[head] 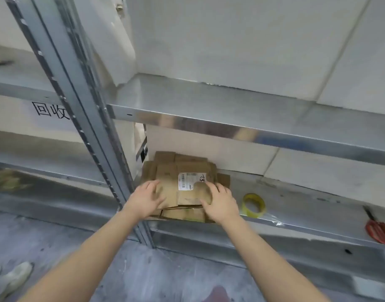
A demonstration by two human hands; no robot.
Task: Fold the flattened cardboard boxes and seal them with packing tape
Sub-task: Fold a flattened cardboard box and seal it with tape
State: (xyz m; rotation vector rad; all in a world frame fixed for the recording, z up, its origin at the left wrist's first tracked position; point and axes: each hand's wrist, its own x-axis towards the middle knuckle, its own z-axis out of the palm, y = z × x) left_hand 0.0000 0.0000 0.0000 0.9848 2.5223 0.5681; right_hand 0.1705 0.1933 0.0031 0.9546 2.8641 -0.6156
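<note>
Both hands lie flat on the stack of flattened boxes on the shelf. The left hand and the right hand have spread fingers, gripping nothing. The tape roll stands just right of the right fingers.

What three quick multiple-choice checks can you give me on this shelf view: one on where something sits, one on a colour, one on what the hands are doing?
1. Where is the tape roll?
A. On the lower shelf, to the right of the cardboard stack
B. On the upper shelf
C. On the floor

2. What colour are the scissors' handles?
A. Blue
B. Red
C. Black

3. What are the hands doing?
A. Holding the tape roll
B. Hanging away from the shelf
C. Resting on the top flattened box

Answers:
1 A, the yellowish roll stands on the lower shelf beside the stack.
2 B, red handles show at the far right.
3 C, the left hand and right hand both lie on the top sheet, near its label.
</note>
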